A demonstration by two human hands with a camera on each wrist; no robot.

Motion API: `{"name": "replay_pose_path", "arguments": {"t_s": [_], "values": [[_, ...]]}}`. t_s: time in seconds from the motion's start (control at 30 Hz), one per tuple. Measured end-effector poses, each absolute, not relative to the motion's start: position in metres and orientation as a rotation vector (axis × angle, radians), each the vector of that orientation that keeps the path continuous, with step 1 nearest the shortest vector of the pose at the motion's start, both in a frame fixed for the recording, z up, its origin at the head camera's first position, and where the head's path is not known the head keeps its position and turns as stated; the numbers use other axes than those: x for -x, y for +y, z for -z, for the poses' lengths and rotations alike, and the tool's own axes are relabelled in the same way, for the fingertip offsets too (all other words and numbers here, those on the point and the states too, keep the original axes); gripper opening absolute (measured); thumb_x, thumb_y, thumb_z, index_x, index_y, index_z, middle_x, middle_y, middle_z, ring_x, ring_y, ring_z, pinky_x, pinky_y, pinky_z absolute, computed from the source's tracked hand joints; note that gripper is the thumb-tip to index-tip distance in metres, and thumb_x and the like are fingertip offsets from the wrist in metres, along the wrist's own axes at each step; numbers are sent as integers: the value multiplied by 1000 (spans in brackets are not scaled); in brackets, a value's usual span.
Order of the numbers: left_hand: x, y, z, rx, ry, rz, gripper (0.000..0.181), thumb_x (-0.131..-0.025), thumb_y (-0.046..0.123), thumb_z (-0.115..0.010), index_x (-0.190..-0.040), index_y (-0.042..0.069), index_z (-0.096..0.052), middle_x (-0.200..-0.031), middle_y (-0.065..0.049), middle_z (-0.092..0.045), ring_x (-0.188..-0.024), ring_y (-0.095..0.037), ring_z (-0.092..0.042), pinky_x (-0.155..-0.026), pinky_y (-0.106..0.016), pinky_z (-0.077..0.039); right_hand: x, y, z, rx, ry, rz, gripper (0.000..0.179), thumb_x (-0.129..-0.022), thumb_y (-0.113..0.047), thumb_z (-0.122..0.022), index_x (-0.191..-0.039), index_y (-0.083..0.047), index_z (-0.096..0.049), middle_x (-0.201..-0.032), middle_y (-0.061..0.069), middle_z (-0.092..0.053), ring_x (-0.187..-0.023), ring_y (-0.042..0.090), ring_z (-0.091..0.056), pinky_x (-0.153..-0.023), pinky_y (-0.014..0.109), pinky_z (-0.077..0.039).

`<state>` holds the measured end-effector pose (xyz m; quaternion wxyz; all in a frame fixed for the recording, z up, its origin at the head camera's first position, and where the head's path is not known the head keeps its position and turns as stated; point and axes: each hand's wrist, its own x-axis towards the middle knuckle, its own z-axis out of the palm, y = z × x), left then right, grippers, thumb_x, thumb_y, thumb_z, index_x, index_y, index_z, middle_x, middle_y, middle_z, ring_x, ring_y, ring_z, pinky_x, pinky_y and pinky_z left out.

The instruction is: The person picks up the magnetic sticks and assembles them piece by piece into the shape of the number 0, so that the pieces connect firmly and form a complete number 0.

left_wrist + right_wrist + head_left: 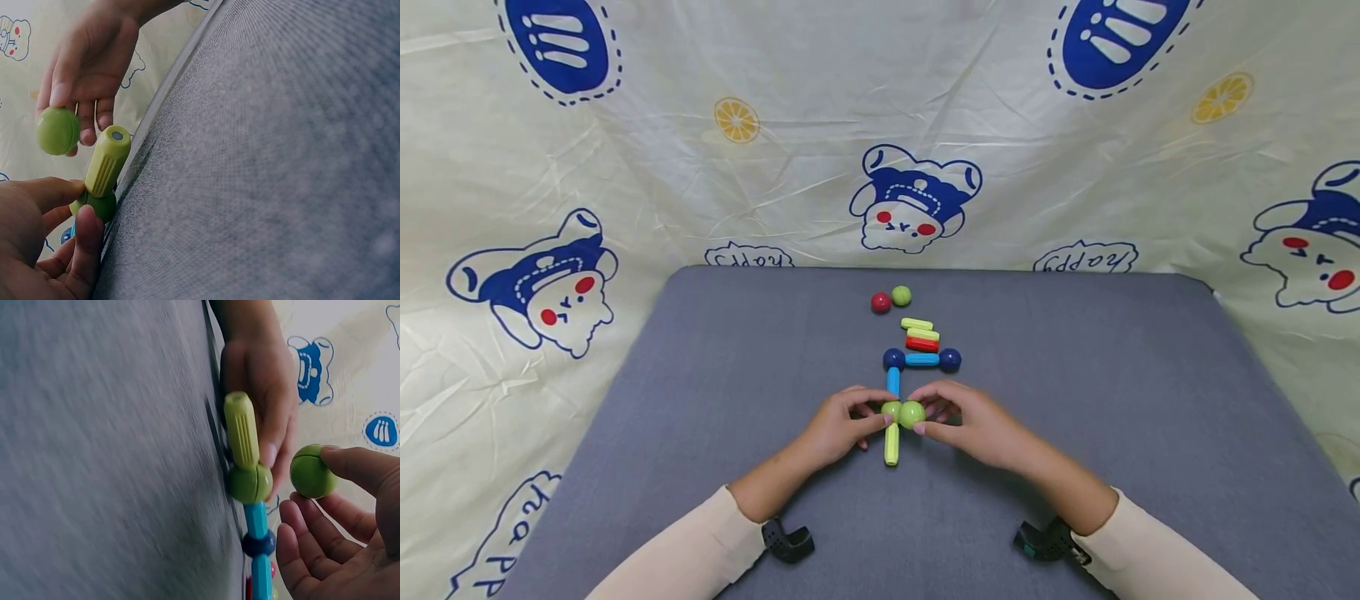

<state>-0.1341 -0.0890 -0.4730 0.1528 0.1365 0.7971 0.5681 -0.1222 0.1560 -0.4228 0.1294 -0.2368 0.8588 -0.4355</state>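
Over grey cloth (737,350), left hand (841,423) and right hand (976,422), angled inward, each pinch a green ball (912,414).

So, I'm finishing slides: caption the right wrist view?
Right hand holds one green ball; left hand grips another, joined to sticks.

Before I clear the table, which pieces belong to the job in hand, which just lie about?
In use: green ball in left hand; another green ball in right hand; near yellow rod; blue rods; navy balls.

Apparently loose: red ball; far green ball; red rod; two far yellow rods.
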Motion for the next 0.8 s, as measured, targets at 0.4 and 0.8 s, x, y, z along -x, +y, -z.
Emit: {"name": "replay_pose_path", "arguments": {"t_s": [0.4, 0.8], "values": [[135, -90, 474, -406, 2296, -1625, 29, -93, 24, -75, -122, 18, -74, -105, -9, -64, -68, -10, -57, -53, -28, -55, 102, 146, 437, 820, 2347, 1240, 33, -93, -33, -75, -123, -24, -65, -115, -7, -66, -99, 12, -65, -89, 28, -56], [135, -89, 474, -400, 2288, -1631, 29, -93, 24, -75, -122, 18, -74, -106, -10, -64, -72, -9, -59, -54, -28, -55, 93, 140, 444, 891, 2286, 1193, 32, -92, -36, -75, -122, -26, -68, -107, -9, -65, -96, 6, -65, -86, 24, -56]]}}
